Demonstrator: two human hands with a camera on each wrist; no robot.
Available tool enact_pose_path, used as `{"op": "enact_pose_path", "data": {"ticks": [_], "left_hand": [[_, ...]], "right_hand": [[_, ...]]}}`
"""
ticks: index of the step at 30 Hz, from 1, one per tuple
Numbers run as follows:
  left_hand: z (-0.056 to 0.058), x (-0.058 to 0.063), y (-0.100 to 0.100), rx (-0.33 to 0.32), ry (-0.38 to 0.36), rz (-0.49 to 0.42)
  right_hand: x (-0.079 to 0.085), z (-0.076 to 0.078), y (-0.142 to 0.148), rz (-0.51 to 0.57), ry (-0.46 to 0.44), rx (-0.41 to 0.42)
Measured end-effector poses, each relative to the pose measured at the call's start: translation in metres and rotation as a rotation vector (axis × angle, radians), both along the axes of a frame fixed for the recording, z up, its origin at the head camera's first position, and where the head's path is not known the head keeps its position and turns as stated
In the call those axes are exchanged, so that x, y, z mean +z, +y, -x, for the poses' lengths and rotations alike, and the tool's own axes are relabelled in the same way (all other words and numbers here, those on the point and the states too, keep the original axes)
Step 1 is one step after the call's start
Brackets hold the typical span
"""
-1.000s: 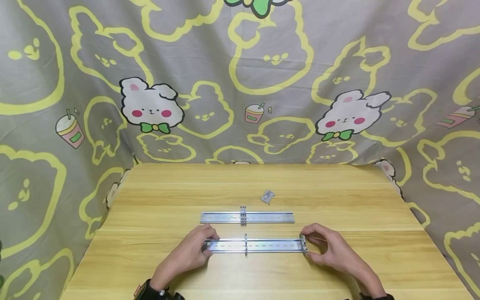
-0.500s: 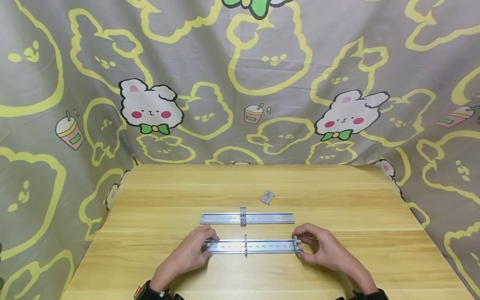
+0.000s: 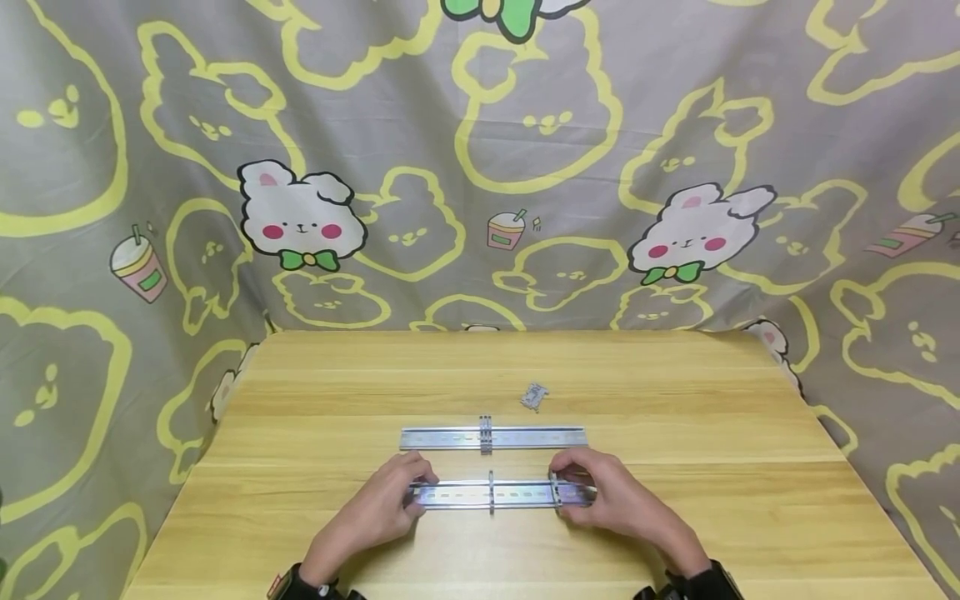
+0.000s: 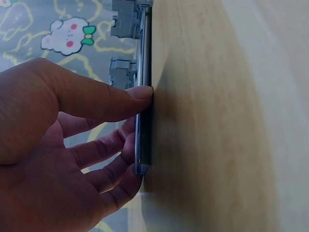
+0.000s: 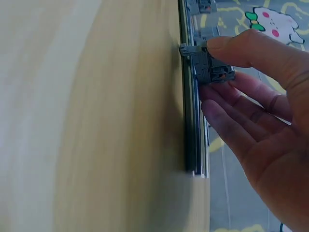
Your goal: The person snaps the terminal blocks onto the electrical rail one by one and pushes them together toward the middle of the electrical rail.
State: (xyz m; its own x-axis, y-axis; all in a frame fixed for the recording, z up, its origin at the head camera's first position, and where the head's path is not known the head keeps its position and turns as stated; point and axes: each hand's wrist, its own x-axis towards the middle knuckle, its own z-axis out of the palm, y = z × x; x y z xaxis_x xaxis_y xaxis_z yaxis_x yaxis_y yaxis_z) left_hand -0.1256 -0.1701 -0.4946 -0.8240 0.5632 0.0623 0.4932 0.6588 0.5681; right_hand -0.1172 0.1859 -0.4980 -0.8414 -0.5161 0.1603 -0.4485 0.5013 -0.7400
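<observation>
A metal DIN rail (image 3: 453, 495) lies across the table before me. My left hand (image 3: 382, 498) grips its left end, thumb on the near edge and fingers behind, as the left wrist view shows. Near the middle of this rail stands a thin grey terminal block (image 3: 491, 492). My right hand (image 3: 611, 496) holds a second grey terminal block (image 5: 207, 67) seated on the rail's right part. In the right wrist view, the thumb presses its near side, and the fingers reach behind it. The rail's right end (image 5: 193, 159) sticks out past that block.
Behind lies another DIN rail (image 3: 532, 437) with several grey blocks (image 3: 486, 435) close together near its middle. Farther back, a loose grey piece (image 3: 534, 396) lies on the wooden table (image 3: 337, 375). A patterned curtain (image 3: 435, 125) hangs round the back and sides.
My right hand has moved left with its terminal block, from the near rail's right end to well inside it. The left hand stays on the rail's left end.
</observation>
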Motion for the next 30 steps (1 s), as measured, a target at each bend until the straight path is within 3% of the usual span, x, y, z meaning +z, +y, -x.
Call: {"op": "enact_pose_path", "data": {"ticks": [14, 30], "left_hand": [[0.000, -0.001, -0.001, 0.003, -0.003, 0.003], [0.000, -0.001, -0.001, 0.002, -0.006, 0.000]], "right_hand": [[0.002, 0.005, -0.037, -0.016, -0.019, 0.031], [-0.002, 0.006, -0.063, -0.047, 0.051, 0.023]]}}
